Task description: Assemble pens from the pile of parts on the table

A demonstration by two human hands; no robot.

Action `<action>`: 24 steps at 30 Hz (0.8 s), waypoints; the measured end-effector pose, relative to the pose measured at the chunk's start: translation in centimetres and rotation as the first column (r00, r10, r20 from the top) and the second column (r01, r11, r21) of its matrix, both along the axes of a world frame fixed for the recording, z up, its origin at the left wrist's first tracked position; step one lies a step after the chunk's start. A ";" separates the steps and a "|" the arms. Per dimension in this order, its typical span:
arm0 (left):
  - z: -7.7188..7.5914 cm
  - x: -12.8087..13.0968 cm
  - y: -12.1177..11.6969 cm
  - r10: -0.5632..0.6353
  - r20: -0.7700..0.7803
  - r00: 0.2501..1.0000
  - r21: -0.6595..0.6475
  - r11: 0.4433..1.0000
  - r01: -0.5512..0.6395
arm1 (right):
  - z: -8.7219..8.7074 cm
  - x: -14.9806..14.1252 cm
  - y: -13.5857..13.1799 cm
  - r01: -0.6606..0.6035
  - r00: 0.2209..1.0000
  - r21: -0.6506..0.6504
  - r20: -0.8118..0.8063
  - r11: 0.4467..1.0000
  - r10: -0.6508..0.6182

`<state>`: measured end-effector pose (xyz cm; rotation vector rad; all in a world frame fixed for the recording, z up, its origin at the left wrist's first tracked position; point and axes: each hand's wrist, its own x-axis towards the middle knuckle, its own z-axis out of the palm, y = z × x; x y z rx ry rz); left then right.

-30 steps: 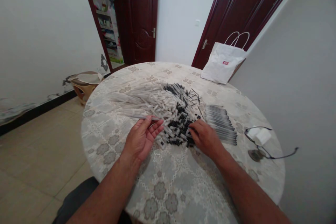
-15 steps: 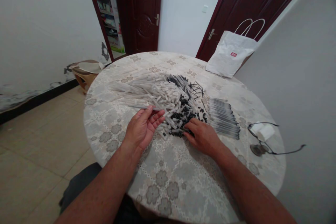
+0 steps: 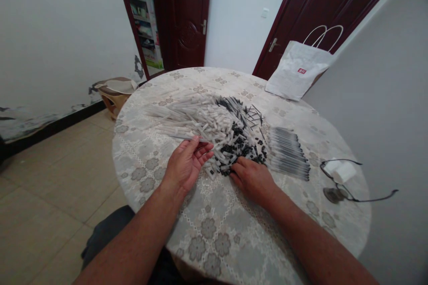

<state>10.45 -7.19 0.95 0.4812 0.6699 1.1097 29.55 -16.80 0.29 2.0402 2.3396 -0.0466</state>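
My left hand (image 3: pixel 187 160) pinches a slim pen (image 3: pixel 179 136) between thumb and forefinger, the other fingers loosely curled. It is held almost level at the near edge of a pile of translucent pen barrels (image 3: pixel 163 113). My right hand (image 3: pixel 254 179) has its fingers bent down and drawn together among small black plugs (image 3: pixel 240 144) and short translucent pieces (image 3: pixel 219 153). Its fingertips are partly hidden, so any piece between them does not show. Dark-tipped refills (image 3: pixel 230 104) lie at the pile's back.
To the right, finished-looking pens (image 3: pixel 290 153) lie side by side in a row. Eyeglasses (image 3: pixel 351 197) rest near the right edge beside a white block (image 3: pixel 344 172). At the back right stands a white paper bag (image 3: pixel 299 69). A patterned cloth (image 3: pixel 207 231) covers the round table.
My right hand has shifted slightly leftward and nearer within the black plugs. My left hand keeps its pinch on the pen. The whole view has swung a little left.
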 end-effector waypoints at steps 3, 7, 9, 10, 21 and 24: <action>0.0 0.1 -0.1 -0.009 -0.001 1.000 -0.003 1.000 0.009 | -0.3 0.1 0.0 -0.019 0.999 0.015 0.037 1.000 0.018; 0.0 0.2 -0.3 -0.017 -0.013 1.000 -0.010 1.000 0.017 | -0.7 0.1 0.1 -0.038 0.998 0.027 0.059 0.999 0.036; 0.0 0.2 -0.4 -0.020 -0.015 1.000 -0.016 1.000 0.020 | -0.8 0.0 0.2 -0.035 0.998 0.027 0.060 0.999 0.033; 0.0 0.3 -0.4 -0.023 -0.015 1.000 -0.018 1.000 0.022 | -0.7 0.0 0.2 -0.033 0.998 0.025 0.060 0.999 0.031; -0.3 0.5 -0.9 -0.072 -0.058 0.996 0.018 0.997 0.073 | -0.7 -0.3 0.0 -0.064 0.996 0.051 0.065 0.997 0.061; -0.3 0.5 -0.9 -0.069 -0.053 0.996 0.020 0.997 0.071 | -1.0 -0.1 0.0 -0.066 0.998 0.068 0.028 0.995 0.065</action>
